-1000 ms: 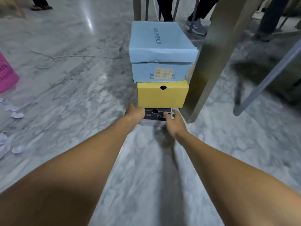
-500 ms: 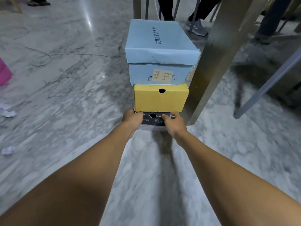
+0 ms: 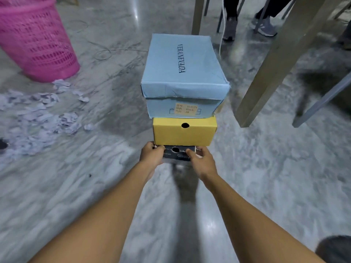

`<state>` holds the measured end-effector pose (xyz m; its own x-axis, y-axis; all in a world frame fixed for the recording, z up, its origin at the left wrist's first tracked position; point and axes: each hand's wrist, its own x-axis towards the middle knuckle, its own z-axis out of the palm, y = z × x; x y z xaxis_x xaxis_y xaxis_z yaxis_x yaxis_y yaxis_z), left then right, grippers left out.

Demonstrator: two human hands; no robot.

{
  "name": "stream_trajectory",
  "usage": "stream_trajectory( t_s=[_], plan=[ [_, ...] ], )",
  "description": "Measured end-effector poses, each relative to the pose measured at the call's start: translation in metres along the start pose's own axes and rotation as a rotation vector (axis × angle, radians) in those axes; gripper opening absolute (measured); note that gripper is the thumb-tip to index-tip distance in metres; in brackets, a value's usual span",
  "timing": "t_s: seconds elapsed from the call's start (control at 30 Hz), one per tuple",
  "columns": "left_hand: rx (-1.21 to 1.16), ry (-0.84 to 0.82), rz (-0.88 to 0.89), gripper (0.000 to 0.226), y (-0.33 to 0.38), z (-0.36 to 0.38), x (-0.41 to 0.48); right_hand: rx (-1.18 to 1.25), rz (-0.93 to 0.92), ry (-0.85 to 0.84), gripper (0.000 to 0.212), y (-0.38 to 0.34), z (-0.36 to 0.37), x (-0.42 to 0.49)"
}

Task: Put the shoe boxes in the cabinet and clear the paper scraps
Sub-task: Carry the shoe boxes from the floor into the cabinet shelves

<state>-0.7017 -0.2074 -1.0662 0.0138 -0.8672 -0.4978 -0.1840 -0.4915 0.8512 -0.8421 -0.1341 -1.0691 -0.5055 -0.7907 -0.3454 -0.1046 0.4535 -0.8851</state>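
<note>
Both forearms reach forward from the bottom of the view. The left hand (image 3: pixel 152 154) grips the near left corner of the black box (image 3: pixel 177 155) and the right hand (image 3: pixel 204 160) grips its near right corner, with the fingers of both curled round its edges. This black box is the lowest of three stacked shoe boxes. A yellow box (image 3: pixel 184 132) with a round hole in its near end sits directly on it. A larger blue box (image 3: pixel 182 73) sits on top, lidded, with an orange label on its near end. A dark shadow falls on the marble floor (image 3: pixel 266 177) beneath the stack.

To the left, paper scraps (image 3: pixel 41 114) lie scattered on the floor. Beyond them stands a pink basket (image 3: pixel 36 38). To the right a table leg (image 3: pixel 275 59) slants upward. Farthest off, grey shoes (image 3: pixel 264 27) of seated persons are visible.
</note>
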Motion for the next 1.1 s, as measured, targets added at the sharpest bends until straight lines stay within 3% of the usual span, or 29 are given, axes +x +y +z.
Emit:
stream_trajectory(
  t_s=[0.3, 0.47, 0.67, 0.8, 0.9, 1.0, 1.1],
  plan=[
    [-0.091, 0.154, -0.074, 0.016, -0.055, -0.109, -0.075, -0.038, -0.031, -0.192, 0.026, 0.01, 0.064, -0.097],
    [-0.13, 0.276, -0.045, 0.008, -0.078, -0.137, -0.101, -0.038, -0.072, -0.194, 0.02, 0.026, 0.099, -0.128],
    [-0.058, 0.312, -0.035, 0.004, -0.092, -0.151, -0.116, -0.018, -0.117, -0.195, 0.028, 0.037, 0.103, -0.139],
    [-0.186, 0.419, -0.036, 0.017, -0.076, -0.166, -0.121, 0.071, -0.144, 0.081, 0.033, 0.029, 0.089, -0.129],
    [-0.372, 0.585, -0.009, 0.032, -0.048, -0.177, -0.121, 0.225, -0.291, 0.199, 0.037, -0.008, 0.077, -0.113],
    [-0.515, 0.578, 0.152, 0.045, -0.005, -0.184, -0.118, 0.353, -0.414, 0.079, 0.049, -0.057, 0.068, -0.097],
    [-0.568, 0.398, 0.269, 0.073, 0.03, -0.194, -0.117, 0.321, -0.466, -0.117, 0.065, -0.089, 0.066, -0.093]
  ],
)
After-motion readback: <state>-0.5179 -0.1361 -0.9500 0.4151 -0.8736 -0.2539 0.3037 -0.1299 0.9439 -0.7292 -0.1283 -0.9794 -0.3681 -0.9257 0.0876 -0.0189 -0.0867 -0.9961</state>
